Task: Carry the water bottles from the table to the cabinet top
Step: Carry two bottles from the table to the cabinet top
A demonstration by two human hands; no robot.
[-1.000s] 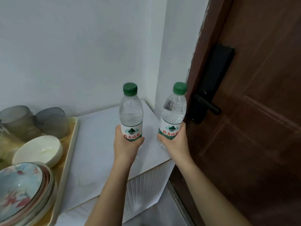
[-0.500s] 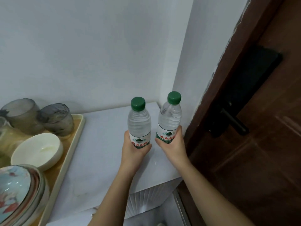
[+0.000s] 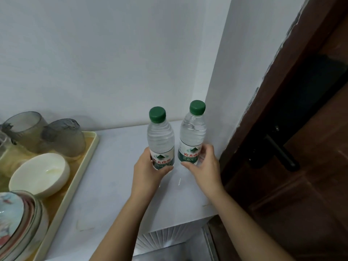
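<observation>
Left hand (image 3: pixel 148 166) gripping left bottle (image 3: pixel 160 140); right hand (image 3: pixel 206 166) curled round right bottle (image 3: pixel 192 134), both upright

— Reading anything on the left bottle (image 3: pixel 160 137)?
— Making out red "夫山" on its white label (image 3: pixel 163 158), with the rest blurred or covered.
— And on the right bottle (image 3: pixel 192 131)?
— Reading red "农夫山" on its label (image 3: pixel 189 152), then white "饮用" lower on the green band (image 3: pixel 188 159).
</observation>
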